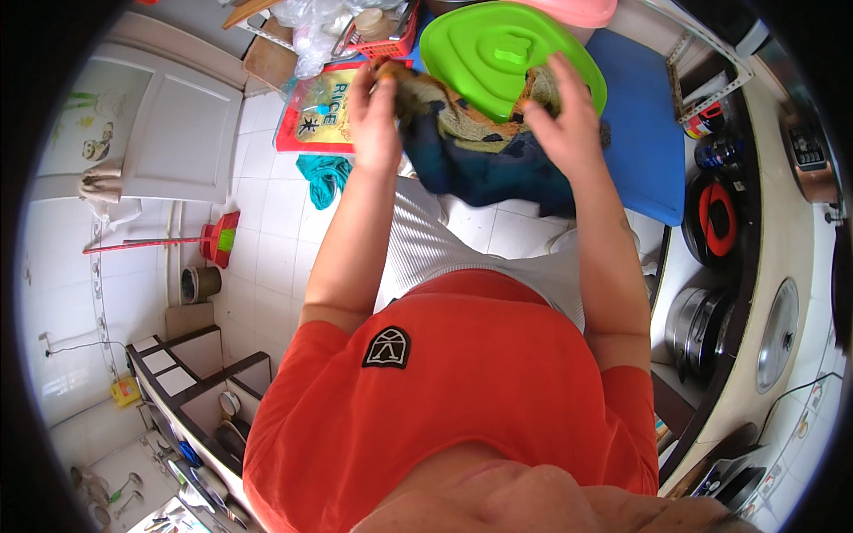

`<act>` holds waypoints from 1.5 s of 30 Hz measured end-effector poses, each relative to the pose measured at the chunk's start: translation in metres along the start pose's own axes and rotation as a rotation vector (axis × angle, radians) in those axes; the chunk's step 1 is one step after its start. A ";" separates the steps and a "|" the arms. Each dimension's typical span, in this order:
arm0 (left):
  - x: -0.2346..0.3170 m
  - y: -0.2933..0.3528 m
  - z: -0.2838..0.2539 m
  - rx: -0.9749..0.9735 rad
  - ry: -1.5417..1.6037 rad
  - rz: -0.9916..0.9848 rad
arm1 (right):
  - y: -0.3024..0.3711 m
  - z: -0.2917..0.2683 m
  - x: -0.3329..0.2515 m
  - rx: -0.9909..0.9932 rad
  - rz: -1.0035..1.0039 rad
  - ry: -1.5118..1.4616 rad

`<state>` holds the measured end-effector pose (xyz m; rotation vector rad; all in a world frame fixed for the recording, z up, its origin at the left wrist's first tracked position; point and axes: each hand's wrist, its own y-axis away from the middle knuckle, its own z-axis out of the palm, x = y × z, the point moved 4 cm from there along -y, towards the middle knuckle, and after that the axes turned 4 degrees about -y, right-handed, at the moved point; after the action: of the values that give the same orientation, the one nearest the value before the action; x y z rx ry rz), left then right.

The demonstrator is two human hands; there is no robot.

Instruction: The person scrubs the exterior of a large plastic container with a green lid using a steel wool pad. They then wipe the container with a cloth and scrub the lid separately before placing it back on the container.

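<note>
The left hand [377, 129] holds one upper end of the dark patterned cloth [480, 169] with its fingers, while the thumb and fingers of the right hand [573, 124] are wide around the other end, and I cannot tell if they grip it. The cloth hangs between both hands, in front of the green lid [471, 58] on the blue table [640, 133].

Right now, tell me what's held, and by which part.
A patterned cloth: left hand at its upper left edge, right hand at its upper right edge.
</note>
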<state>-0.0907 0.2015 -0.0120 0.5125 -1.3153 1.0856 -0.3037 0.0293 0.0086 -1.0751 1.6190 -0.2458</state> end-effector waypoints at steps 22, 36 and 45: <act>-0.091 -0.032 0.037 0.063 -0.528 0.130 | -0.001 0.048 -0.006 -0.265 -0.237 0.494; -0.047 0.106 0.037 -0.149 -0.448 0.223 | 0.003 0.069 -0.007 -0.237 -0.181 0.590; -0.086 -0.049 0.030 0.032 -0.450 0.164 | -0.002 0.074 -0.015 -0.229 -0.247 0.572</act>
<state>-0.0552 0.1257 -0.0723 0.7109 -1.7593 1.1677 -0.2394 0.0664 -0.0071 -1.4749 2.0525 -0.5846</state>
